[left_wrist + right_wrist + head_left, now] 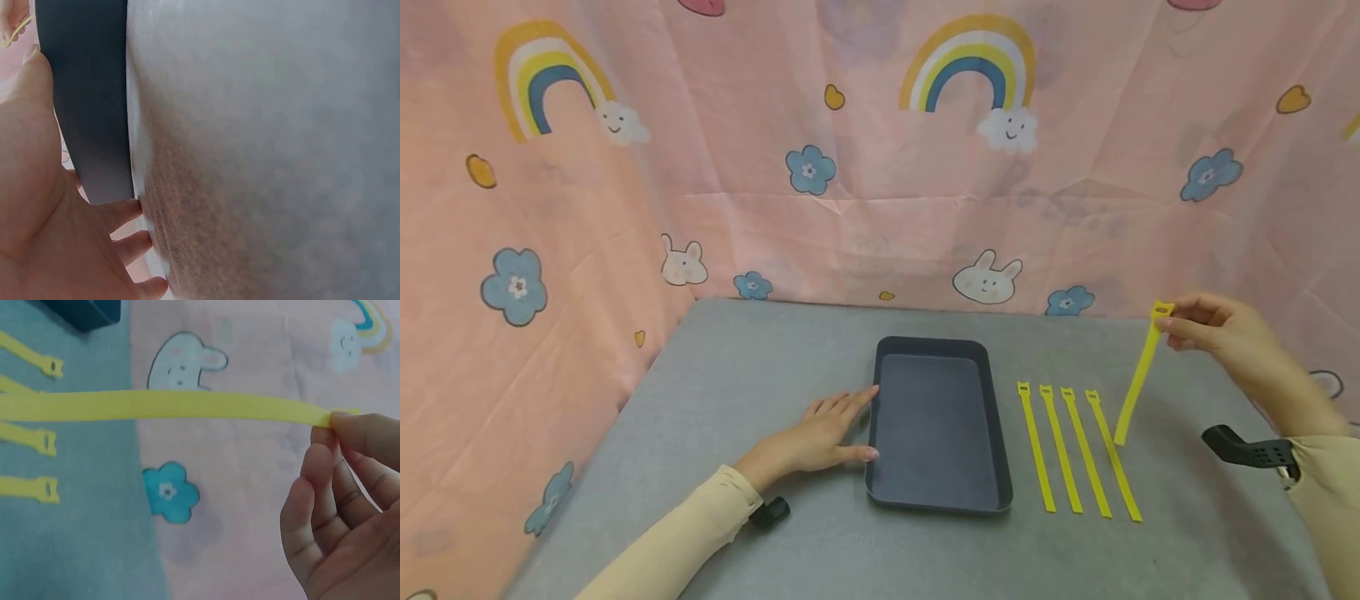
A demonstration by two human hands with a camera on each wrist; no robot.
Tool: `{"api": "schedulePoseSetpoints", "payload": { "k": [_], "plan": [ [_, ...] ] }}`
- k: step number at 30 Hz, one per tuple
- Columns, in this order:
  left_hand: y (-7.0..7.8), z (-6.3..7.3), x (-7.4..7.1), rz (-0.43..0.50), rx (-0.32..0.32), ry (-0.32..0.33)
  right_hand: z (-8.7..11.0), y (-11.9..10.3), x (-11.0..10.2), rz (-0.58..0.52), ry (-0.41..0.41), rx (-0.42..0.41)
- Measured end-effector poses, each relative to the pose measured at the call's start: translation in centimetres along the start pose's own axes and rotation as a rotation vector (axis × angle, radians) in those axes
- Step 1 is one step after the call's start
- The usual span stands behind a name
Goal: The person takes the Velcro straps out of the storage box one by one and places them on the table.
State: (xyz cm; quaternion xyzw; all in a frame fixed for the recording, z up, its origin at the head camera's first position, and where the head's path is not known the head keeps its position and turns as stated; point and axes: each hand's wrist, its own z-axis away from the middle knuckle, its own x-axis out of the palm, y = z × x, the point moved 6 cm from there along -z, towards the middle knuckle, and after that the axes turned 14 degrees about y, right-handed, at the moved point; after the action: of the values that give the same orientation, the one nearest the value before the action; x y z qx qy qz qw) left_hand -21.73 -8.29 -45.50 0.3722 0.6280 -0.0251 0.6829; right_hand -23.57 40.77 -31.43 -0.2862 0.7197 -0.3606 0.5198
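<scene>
My right hand (1225, 329) pinches a yellow hook-and-loop cable tie (1141, 375) near its slotted head, between thumb and fingers. The strap hangs down at a slant, above the table's right side. In the right wrist view the held cable tie (187, 405) stretches across the picture from the fingertips. Several more yellow cable ties (1037, 450) lie side by side, slotted heads toward the back. To their left is a dark grey rectangular tray (936, 433), with nothing in it. My left hand (820, 437) rests at its left side, fingers spread, index finger and thumb touching the tray wall (87, 94).
A grey table (760, 358) carries everything. Pink printed cloth (865, 225) with rainbows, rabbits and flowers hangs behind the table and along its sides. Each wrist wears a black camera mount (1247, 448).
</scene>
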Motion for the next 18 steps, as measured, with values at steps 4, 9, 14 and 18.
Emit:
{"api": "schedulePoseSetpoints", "payload": {
  "k": [4,9,14,18],
  "plan": [
    [-0.1,0.0,0.0,-0.001,-0.004,0.006,-0.1,1.2,-0.3,0.044,-0.007,-0.004],
    [-0.1,0.0,0.0,-0.002,-0.006,0.005,-0.2,2.7,-0.4,0.097,-0.075,-0.003],
    [0.0,0.0,-0.1,-0.001,-0.003,0.006,-0.1,3.7,-0.4,0.158,-0.135,0.009],
    [0.0,0.0,-0.1,-0.006,-0.001,0.01,0.2,4.2,-0.1,0.206,-0.182,0.029]
  ]
}}
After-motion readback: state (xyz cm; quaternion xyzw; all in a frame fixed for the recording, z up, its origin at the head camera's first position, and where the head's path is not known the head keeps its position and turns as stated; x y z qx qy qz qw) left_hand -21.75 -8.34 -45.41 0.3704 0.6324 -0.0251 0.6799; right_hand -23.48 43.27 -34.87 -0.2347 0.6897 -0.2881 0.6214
